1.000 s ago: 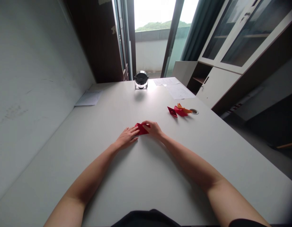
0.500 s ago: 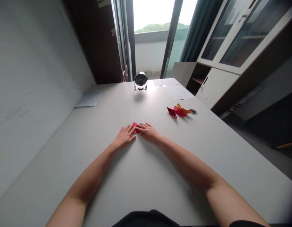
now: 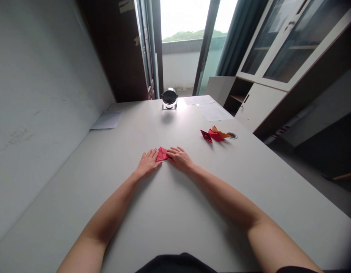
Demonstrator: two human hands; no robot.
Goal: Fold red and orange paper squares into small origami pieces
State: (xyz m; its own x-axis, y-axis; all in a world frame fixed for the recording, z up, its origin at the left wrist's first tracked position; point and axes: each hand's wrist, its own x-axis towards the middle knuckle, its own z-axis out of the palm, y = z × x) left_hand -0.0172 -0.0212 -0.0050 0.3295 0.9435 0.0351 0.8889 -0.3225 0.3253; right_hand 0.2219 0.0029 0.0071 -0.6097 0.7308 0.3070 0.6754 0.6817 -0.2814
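A small folded piece of red paper (image 3: 162,154) lies on the white table (image 3: 175,212), showing crease lines and a pointed far edge. My left hand (image 3: 148,163) rests flat with its fingers spread, the fingertips touching the paper's left edge. On the other side my right hand (image 3: 180,159) has its fingertips over the paper's right edge, its fingers stretched out and lying low on the table. Further right stand folded paper shapes: a dark red one (image 3: 206,136), a bright red one (image 3: 216,135) and an orange one (image 3: 221,133).
A round black and silver device (image 3: 169,99) stands at the table's far edge. Paper sheets lie at the back right (image 3: 215,112) and by the left wall (image 3: 107,120). Beside the orange shape is a round cable hole (image 3: 232,135). White cabinets (image 3: 262,104) stand at the right.
My hands have moved slightly apart, the left one to the left, the right one a little to the right. More of the red paper shows between them.
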